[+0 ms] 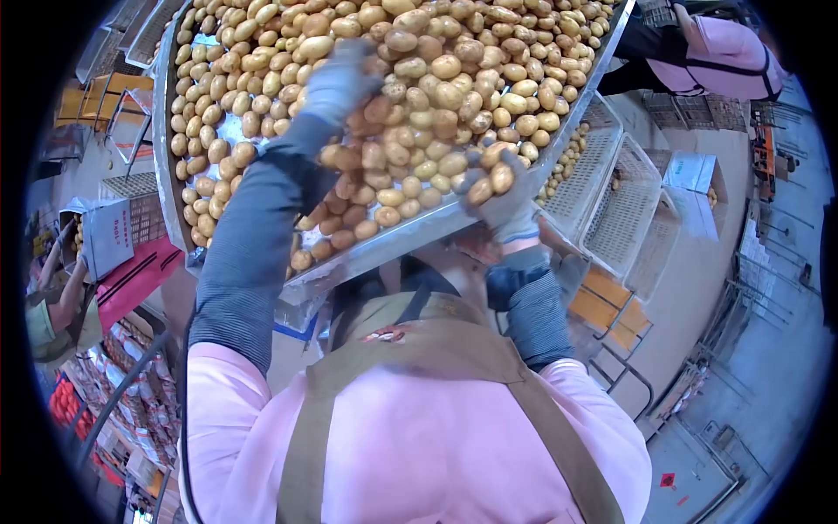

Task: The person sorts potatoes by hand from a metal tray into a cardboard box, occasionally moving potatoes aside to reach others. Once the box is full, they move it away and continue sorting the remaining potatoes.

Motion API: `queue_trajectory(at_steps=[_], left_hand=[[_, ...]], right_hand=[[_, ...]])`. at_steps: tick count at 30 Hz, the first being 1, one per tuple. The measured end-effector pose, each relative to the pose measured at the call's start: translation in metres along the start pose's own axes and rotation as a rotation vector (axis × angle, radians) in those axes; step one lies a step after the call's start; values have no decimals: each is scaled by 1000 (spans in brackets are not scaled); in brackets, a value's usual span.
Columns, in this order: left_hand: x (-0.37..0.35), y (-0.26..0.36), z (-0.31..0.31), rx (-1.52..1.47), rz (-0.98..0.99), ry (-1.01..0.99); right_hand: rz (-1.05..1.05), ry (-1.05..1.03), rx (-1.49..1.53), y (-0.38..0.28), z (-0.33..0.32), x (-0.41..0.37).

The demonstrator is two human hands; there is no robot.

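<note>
Many potatoes (445, 96) lie spread over a metal-rimmed sorting table (384, 249) in front of me. My left hand (340, 86), in a grey glove, reaches over the middle of the potatoes; motion blur smears its fingers, so its grip cannot be made out. At the near right corner, my right hand (508, 210) wears a grey glove too. Its fingers are curled round a couple of potatoes (493, 182), just inside the table's rim. Dark ribbed sleeves cover both forearms.
White plastic crates (620, 205) stand right of the table, some potatoes in one. A cardboard box (691, 188) sits beyond them. Another person (724, 57) in pink is at the upper right. On the left, a person's arm (65, 301) is beside a carton (105, 236).
</note>
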State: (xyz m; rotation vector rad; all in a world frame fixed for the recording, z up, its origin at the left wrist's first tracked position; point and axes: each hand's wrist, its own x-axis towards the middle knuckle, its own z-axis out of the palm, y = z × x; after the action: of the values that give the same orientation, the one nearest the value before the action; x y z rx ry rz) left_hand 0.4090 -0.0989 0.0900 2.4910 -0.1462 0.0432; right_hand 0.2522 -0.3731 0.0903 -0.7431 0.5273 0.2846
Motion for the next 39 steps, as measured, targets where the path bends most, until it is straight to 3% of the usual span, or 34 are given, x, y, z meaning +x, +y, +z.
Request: queue_trajectory(at_steps=[1,3,5,8,9,10,11,12,13,15,17,18,20,21,23,24,25,27,28,31,33,34,35,36,37,38,39], left_hand=[[3,-29,-2,-129,-216,87],[-23,-86,-16,-406,-163,336],[-64,-85,-42,-581,-318,299],[-130,-58,-46,-682,-402,176],[-142,-49,-47,-679,-422,99],[-155,-57,-33,-608,-322,54],[-168,-64,-19,-537,-222,9],[-173,-40,-25,-1048,-410,9],[-175,-13,-31,-1552,-589,22],[-179,-5,-32,-1770,-594,70],[-176,11,-39,-1514,-505,97],[-177,16,-40,-1442,-474,114],[-176,23,-38,-1408,-453,106],[-176,28,-37,-1335,-444,78],[-179,47,-37,-974,-429,-70],[-190,51,-20,-611,-178,-48],[-202,54,-4,-244,67,-20],[-211,69,-6,-176,217,-82],[-214,74,-5,-298,196,-125],[-219,81,-2,-562,67,-238],[-214,74,-2,-612,-87,-299],[-206,68,-1,-478,-51,-205],[-190,58,3,-345,-15,-108],[-172,47,8,-213,22,-11],[-154,38,14,-80,56,84],[-135,36,12,20,80,50],[-117,35,10,121,104,13]], right_hand=[[-72,4,-46,-7,1,9],[-240,-52,-427,-6,9,28],[-834,-222,-894,25,-4,88],[-752,-175,-878,3,74,121],[-602,-209,-721,-5,92,138],[-457,-217,-559,-13,109,155],[-185,-262,-248,-21,115,175],[77,-345,-18,-30,114,191],[131,-368,-14,-33,116,194],[193,-465,82,-36,121,156],[300,-630,241,-23,106,114],[113,-553,-14,-13,108,77],[122,-352,-59,17,113,21],[314,-232,147,33,107,6],[503,-371,404,65,75,-15],[-50,-417,-393,70,74,-34],[-168,-418,-492,74,62,-42],[-407,-377,-695,81,39,-58],[-57,-394,-268,83,5,-56],[-47,-240,-488,50,-39,-72],[-121,-196,-343,11,-52,-81],[164,-144,250,-17,-63,-84],[123,-84,221,-42,-90,-83],[119,-425,427,-63,-117,-73],[0,-245,319,-88,-129,-69],[-118,-63,211,-113,-141,-66],[-172,-22,-57,-140,-185,-45]])
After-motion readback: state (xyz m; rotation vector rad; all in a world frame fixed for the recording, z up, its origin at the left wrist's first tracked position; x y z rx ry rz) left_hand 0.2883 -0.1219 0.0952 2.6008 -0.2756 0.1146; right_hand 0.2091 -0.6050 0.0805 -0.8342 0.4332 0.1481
